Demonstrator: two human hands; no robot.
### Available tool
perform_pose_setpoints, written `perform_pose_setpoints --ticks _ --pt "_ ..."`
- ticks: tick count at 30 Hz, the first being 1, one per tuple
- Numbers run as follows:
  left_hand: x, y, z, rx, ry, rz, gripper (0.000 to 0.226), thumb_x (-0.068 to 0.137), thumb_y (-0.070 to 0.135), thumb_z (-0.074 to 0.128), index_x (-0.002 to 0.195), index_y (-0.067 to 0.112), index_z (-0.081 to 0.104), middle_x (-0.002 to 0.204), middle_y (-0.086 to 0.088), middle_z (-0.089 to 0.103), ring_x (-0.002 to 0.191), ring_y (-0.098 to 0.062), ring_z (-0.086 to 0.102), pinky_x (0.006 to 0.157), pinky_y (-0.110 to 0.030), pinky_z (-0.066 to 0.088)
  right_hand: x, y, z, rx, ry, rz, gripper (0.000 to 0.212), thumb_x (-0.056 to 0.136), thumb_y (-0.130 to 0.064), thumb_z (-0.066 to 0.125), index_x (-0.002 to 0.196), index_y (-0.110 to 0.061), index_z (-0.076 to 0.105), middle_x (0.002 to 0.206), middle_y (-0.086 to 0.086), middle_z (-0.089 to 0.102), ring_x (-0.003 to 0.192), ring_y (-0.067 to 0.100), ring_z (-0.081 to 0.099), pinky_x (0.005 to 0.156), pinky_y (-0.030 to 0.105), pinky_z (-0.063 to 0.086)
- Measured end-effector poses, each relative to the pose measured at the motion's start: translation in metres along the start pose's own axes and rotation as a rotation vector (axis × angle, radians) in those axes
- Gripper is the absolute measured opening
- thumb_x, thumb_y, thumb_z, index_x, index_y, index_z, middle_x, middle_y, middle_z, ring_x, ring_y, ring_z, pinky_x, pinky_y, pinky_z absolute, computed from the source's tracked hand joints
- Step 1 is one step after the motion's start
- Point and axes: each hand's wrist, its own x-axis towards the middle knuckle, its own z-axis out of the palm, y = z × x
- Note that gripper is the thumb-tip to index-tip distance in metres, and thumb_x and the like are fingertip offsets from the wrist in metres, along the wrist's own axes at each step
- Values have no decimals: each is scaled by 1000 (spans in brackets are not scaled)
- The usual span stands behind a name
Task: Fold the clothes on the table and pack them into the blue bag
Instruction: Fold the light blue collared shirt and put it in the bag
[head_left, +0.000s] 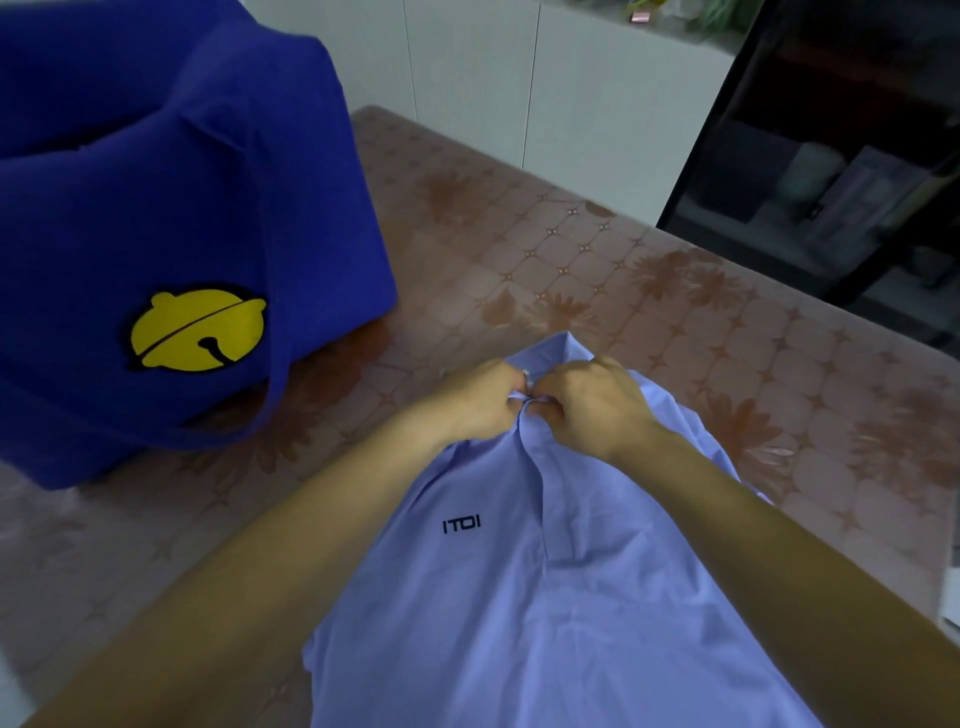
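A light blue collared shirt (545, 597) with small black lettering on the chest lies front up on the table, collar pointing away from me. My left hand (475, 402) and my right hand (592, 408) meet just below the collar, each pinching the shirt's front placket where the two edges join. A large blue bag (171, 218) with a yellow bell emblem stands at the left of the table, about a hand's width from the shirt. Its opening is not visible from here.
The table (649, 291) carries a pink floral patterned cover. White cabinet doors (571, 88) stand behind its far edge. A dark shelf unit (841, 156) with containers is at the right. A white object (953, 587) peeks in at the right edge.
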Motion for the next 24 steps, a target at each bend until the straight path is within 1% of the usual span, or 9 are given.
perform_pose_setpoints --ticks 4,7,8,9,11,14,17,19,24 --pt "0 -4 2 40 19 8 41 90 13 44 52 27 37 58 7 41 66 -25 44 61 -35 35 3 -5 2 -10 47 -5 18 68 -22 61 51 -17 63 50 -1 61 44 25 57 57 26 31" --pt "-3 -4 5 58 101 -34 25 91 16 49 68 25 57 79 -2 57 86 -33 57 68 -38 42 3 -6 1 2 -101 170 20 90 -27 55 98 -19 71 102 0 68 89 27 63 67 29 38" --pt "-4 -4 8 79 189 -64 13 90 21 53 86 24 65 95 -5 60 97 -31 56 76 -38 43 2 -2 3 38 -99 211 25 92 -30 53 112 -21 66 117 -1 62 99 27 61 70 32 42" --pt "-6 -5 12 99 302 -107 18 89 25 57 105 23 65 109 -6 58 106 -29 52 86 -38 41 -1 0 3 88 -73 234 30 92 -30 53 119 -21 62 124 0 57 100 29 60 70 34 45" --pt "-18 -6 22 49 528 -143 40 85 25 63 123 17 57 120 -8 54 115 -29 46 97 -33 33 -8 1 3 83 100 119 28 86 -22 52 109 -15 67 113 6 61 76 32 65 55 36 47" --pt "-40 -4 38 -170 776 -35 28 80 13 61 107 8 63 104 -11 63 100 -31 57 87 -28 37 -24 3 9 -47 30 -301 29 68 -2 55 88 -17 69 87 5 65 48 28 58 38 32 44" --pt "-58 3 59 -312 574 -62 13 83 7 61 94 9 67 92 -7 68 83 -25 62 76 -27 46 -30 7 19 -118 -122 -463 44 72 -7 36 96 -22 71 103 5 67 55 26 59 43 31 47" --pt "-63 5 74 -306 462 -91 14 84 8 61 97 11 66 90 -3 69 82 -23 64 75 -35 49 -28 14 23 -136 -176 -426 32 79 -14 46 97 -25 71 111 3 66 62 28 63 46 34 50" --pt "-58 3 88 -208 439 -184 15 83 18 64 95 9 64 98 -9 66 93 -27 61 77 -38 47 -26 20 17 -134 -167 -428 16 73 -20 51 72 -17 67 92 2 67 61 25 62 44 30 48"
